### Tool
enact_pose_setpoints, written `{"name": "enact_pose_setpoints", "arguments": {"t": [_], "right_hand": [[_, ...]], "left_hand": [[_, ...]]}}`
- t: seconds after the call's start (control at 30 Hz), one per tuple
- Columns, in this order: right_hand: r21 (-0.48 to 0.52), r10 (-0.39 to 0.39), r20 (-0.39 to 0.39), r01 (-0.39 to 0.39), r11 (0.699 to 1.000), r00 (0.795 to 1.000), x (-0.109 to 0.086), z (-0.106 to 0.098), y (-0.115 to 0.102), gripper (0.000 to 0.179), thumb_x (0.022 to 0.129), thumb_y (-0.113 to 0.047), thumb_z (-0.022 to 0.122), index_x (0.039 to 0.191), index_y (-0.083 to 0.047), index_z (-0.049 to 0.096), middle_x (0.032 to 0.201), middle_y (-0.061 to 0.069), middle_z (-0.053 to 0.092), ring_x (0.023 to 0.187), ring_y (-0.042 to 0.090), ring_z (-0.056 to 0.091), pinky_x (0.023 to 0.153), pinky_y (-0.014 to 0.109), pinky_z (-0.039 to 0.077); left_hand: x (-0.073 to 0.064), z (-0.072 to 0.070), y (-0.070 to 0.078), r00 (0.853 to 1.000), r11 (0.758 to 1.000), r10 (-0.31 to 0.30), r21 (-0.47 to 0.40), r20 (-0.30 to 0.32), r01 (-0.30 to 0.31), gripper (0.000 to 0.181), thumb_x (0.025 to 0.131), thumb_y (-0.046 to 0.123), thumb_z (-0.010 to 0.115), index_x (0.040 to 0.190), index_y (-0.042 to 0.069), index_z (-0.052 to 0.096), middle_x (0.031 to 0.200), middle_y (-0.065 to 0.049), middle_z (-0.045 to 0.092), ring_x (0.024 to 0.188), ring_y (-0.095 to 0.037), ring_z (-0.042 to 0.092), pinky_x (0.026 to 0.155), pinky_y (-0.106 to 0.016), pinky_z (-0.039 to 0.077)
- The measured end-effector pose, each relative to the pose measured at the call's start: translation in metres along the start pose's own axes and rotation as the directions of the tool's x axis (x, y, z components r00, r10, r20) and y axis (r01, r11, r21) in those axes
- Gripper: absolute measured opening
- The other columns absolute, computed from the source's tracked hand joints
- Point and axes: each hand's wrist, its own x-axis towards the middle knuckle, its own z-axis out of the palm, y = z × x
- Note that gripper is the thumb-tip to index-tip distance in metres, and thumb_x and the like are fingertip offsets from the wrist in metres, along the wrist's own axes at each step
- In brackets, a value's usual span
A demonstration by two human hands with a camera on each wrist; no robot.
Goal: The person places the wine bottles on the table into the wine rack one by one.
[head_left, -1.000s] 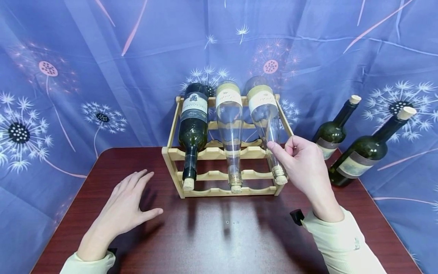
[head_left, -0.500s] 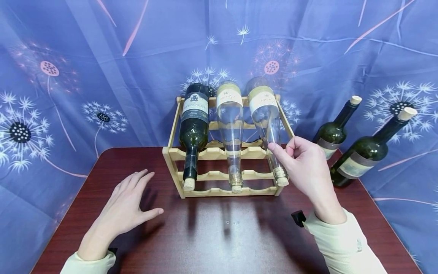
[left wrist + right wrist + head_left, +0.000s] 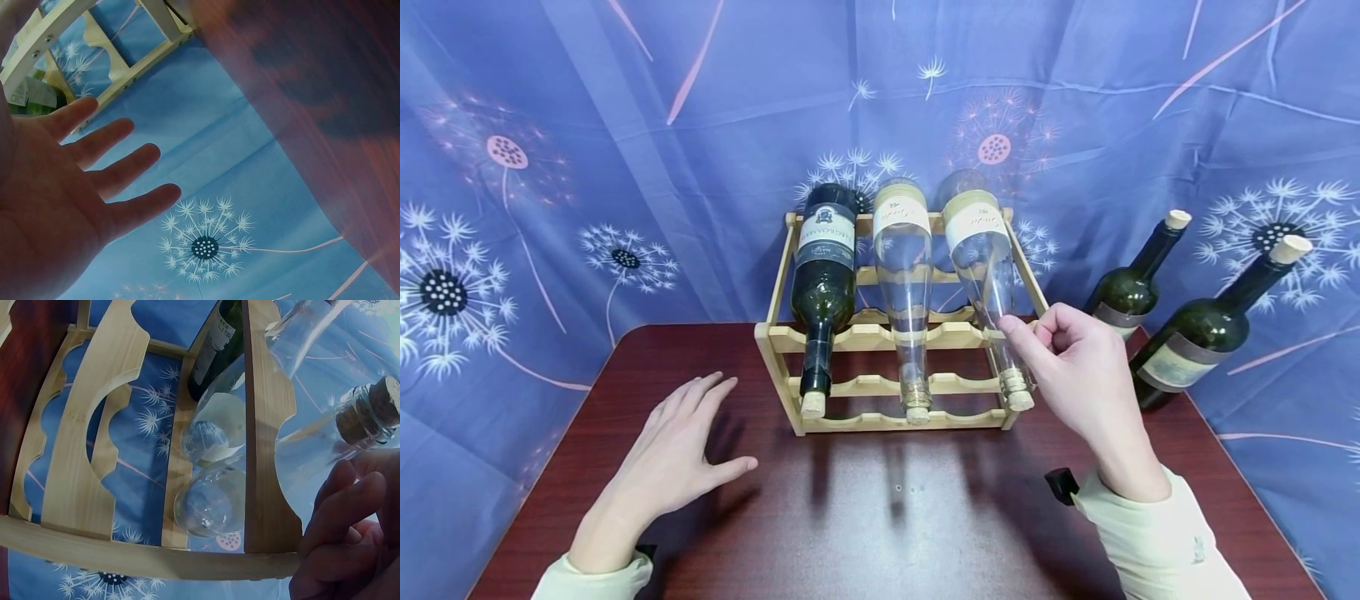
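Observation:
My right hand (image 3: 1090,371), fingers curled, holds the side of a clear glass bottle (image 3: 981,250), with my thumb on its neck. That bottle lies in the top right slot of a wooden wine rack (image 3: 872,337), its cork (image 3: 1020,402) pointing toward me. In the right wrist view, bent fingers (image 3: 340,522) sit close beside the neck under the cork (image 3: 369,415). A second clear bottle (image 3: 906,267) lies in the middle slot, and a dark green wine bottle (image 3: 823,287) in the left one. My left hand (image 3: 673,450), fingers spread, hovers left of the rack, holding nothing.
Two corked green bottles, a farther one (image 3: 1123,292) and a nearer one (image 3: 1195,342), stand on the table right of the rack. The dark red tabletop (image 3: 865,542) ends against a blue dandelion-print cloth (image 3: 737,167) behind. Lower rack tiers hold no bottles.
My right hand has shifted slightly right, its thumb sliding toward the neck's right side. The clear bottle has turned a little, its cork end moving slightly right and nearer. My left hand stays put.

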Motion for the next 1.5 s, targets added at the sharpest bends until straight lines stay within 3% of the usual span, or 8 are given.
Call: {"name": "enact_pose_setpoints", "arguments": {"t": [0.23,0.5,0.97,1.2,1.37,1.5], "right_hand": [[0.049,-0.006,-0.002,0.006,0.999,1.0,-0.005,-0.003,0.005,0.04,0.101,-0.04,0.074,0.07,-0.017,0.062,0.06,-0.004,0.059,0.056,0.011,0.05,0.052,0.025,0.036],[0.062,0.043,0.01,-0.044,0.997,0.999,-0.012,-0.007,0.01,0.035,0.103,-0.039,0.072,0.077,-0.016,0.067,0.06,-0.006,0.065,0.054,0.009,0.058,0.051,0.023,0.041],[0.012,0.059,-0.037,-0.059,0.998,0.998,-0.021,-0.017,0.032,0.039,0.111,-0.032,0.058,0.078,-0.013,0.066,0.057,-0.006,0.063,0.046,0.005,0.055,0.053,0.02,0.041],[-0.043,-0.001,-0.074,-0.002,0.999,0.997,-0.027,-0.02,0.046,0.04,0.112,-0.03,0.053,0.078,-0.015,0.068,0.065,-0.005,0.066,0.055,-0.001,0.058,0.059,0.017,0.042],[-0.088,-0.074,-0.08,0.067,0.994,0.994,-0.03,-0.02,0.056,0.031,0.11,-0.027,0.058,0.084,-0.014,0.069,0.074,-0.005,0.064,0.068,-0.005,0.05,0.066,0.024,0.039],[-0.127,-0.09,-0.069,0.081,0.989,0.994,-0.032,-0.021,0.065,0.023,0.108,-0.024,0.059,0.095,-0.01,0.072,0.087,0.001,0.067,0.079,0.0,0.051,0.074,0.031,0.039]], "left_hand": [[-0.001,0.001,0.0,1.0,1.0,0.013,0.001,-0.018,-0.013,0.107,0.075,0.058,0.091,0.157,0.006,0.047,0.157,-0.02,0.047,0.144,-0.048,0.04,0.109,-0.071,0.034],[-0.002,0.001,0.0,0.998,0.999,0.039,-0.016,-0.049,-0.04,0.103,0.078,0.061,0.088,0.156,0.007,0.048,0.157,-0.019,0.048,0.143,-0.045,0.042,0.108,-0.069,0.036],[0.002,-0.001,0.003,0.99,0.997,0.067,-0.023,-0.122,-0.07,0.096,0.078,0.059,0.088,0.151,0.007,0.054,0.153,-0.016,0.053,0.141,-0.038,0.048,0.107,-0.062,0.041],[0.003,-0.001,0.004,0.99,0.997,0.063,-0.024,-0.123,-0.067,0.095,0.08,0.061,0.086,0.151,0.007,0.054,0.153,-0.016,0.053,0.141,-0.037,0.048,0.107,-0.062,0.042],[0.002,-0.002,0.006,0.99,0.997,0.062,-0.031,-0.125,-0.067,0.095,0.08,0.061,0.086,0.151,0.007,0.054,0.154,-0.015,0.053,0.141,-0.036,0.048,0.107,-0.062,0.042],[0.002,-0.002,0.007,0.99,0.997,0.063,-0.035,-0.13,-0.068,0.095,0.08,0.06,0.086,0.152,0.007,0.054,0.154,-0.014,0.053,0.141,-0.035,0.048,0.106,-0.062,0.042]]}}
